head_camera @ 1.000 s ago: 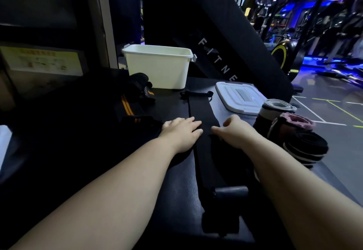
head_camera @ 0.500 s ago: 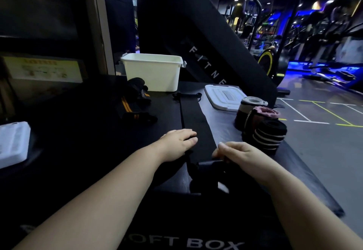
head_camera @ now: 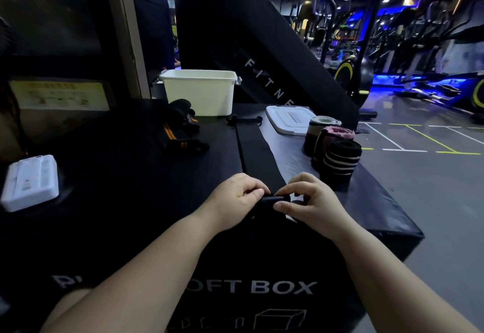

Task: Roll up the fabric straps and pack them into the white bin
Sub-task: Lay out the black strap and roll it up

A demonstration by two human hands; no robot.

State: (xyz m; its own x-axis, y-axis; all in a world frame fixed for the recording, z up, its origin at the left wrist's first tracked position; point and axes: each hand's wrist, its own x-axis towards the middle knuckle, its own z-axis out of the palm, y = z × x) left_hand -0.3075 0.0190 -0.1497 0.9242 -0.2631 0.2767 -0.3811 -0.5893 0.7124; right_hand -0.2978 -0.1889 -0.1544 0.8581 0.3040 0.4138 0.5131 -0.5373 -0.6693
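A long black fabric strap [head_camera: 258,154] lies flat on the black soft box [head_camera: 377,201], running from its near edge toward the white bin [head_camera: 201,91] at the back. My left hand [head_camera: 235,201] and my right hand [head_camera: 311,201] pinch the strap's near end, which is folded into a small tight roll between the fingertips. Three rolled straps [head_camera: 332,146] stand upright to the right of the flat strap. Black straps with orange stripes [head_camera: 180,131] lie in a loose heap left of the bin.
The white bin lid [head_camera: 288,121] lies right of the bin. A white flat box [head_camera: 30,182] sits at the far left. The soft box drops off at its right edge to the grey gym floor. A slanted black machine panel rises behind the bin.
Both hands slid back along the strap to its near end and now pinch it into the start of a roll. The camera pulled back, showing the box front.
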